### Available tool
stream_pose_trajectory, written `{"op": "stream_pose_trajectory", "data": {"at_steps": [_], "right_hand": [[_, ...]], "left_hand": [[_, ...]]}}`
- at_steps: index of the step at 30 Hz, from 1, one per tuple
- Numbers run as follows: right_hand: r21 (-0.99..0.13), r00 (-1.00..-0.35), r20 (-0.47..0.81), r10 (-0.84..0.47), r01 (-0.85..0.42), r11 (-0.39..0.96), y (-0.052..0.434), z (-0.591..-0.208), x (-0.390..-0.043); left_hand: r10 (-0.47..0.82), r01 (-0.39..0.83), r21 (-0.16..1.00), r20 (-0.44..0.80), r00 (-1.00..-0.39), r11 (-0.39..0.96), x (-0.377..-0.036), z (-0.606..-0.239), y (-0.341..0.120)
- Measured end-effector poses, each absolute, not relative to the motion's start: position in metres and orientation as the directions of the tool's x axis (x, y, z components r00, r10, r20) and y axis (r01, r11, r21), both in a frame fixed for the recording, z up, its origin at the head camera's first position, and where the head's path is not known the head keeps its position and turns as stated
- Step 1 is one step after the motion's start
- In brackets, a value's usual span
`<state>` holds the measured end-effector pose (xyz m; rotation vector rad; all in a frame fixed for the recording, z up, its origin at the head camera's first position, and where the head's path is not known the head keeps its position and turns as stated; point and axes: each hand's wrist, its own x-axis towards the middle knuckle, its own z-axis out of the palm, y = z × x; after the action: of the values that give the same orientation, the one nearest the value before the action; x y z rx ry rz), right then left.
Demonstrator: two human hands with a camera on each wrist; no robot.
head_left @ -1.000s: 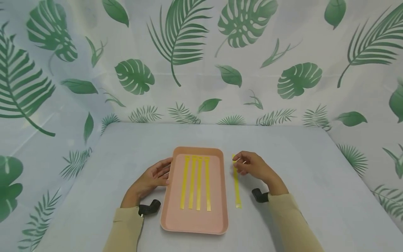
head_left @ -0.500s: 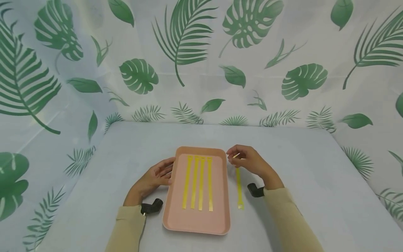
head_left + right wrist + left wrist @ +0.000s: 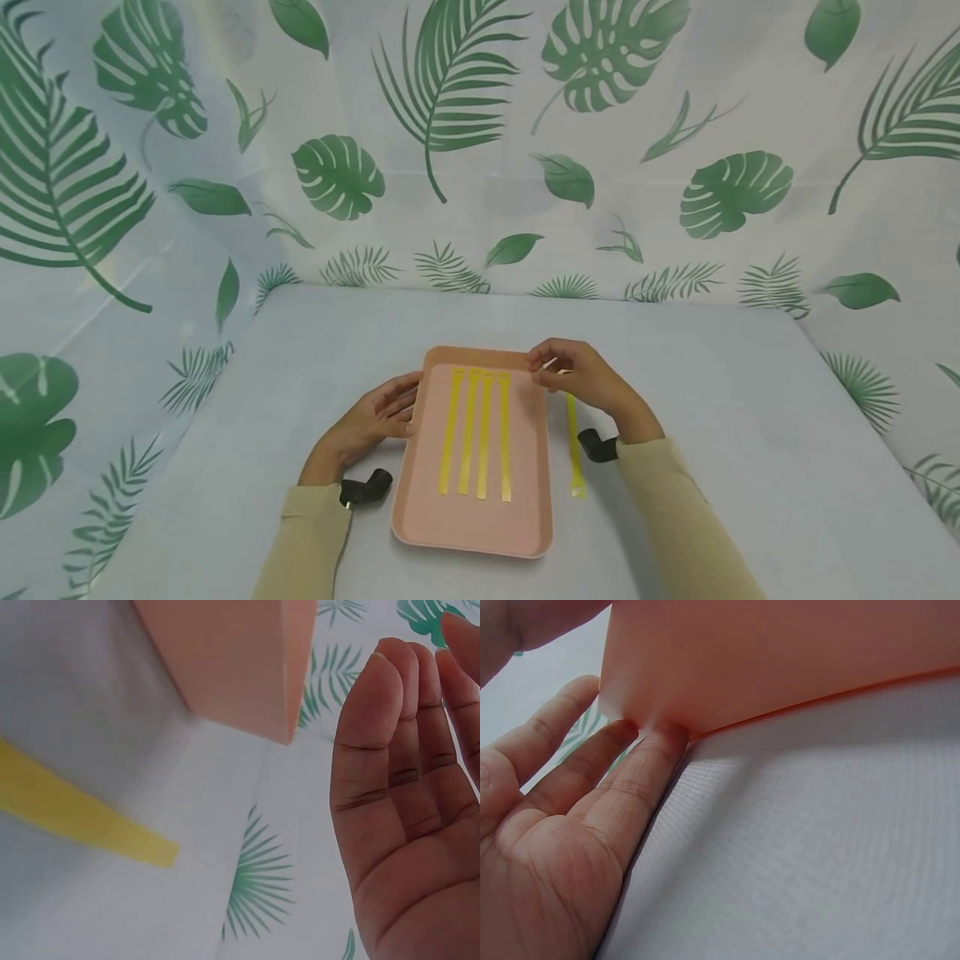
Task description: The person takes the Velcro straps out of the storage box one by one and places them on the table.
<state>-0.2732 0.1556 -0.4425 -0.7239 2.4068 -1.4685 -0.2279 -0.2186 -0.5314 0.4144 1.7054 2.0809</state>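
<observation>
Yellow strip (image 3: pixel 573 450) under right hand (image 3: pixel 581 379), beside tray (image 3: pixel 525 517).

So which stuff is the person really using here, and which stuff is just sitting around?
In use:
- pink tray, steadied at its side by the left hand
- four yellow strips lying in the tray
- loose yellow strip on the table beside the tray, its far end pinched by the right hand

Just there:
- grey table
- leaf-print backdrop
</observation>
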Motion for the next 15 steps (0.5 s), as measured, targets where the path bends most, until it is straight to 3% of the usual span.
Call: {"op": "stream_pose_trajectory", "data": {"at_steps": [15], "right_hand": [[-0.889,-0.808,0.105,-0.579,-0.337,0.309,0.127,-0.432,-0.28]], "left_hand": [[0.493,-0.128,0.977,-0.027,-0.869,-0.171,-0.228,-0.529,-0.219]]}}
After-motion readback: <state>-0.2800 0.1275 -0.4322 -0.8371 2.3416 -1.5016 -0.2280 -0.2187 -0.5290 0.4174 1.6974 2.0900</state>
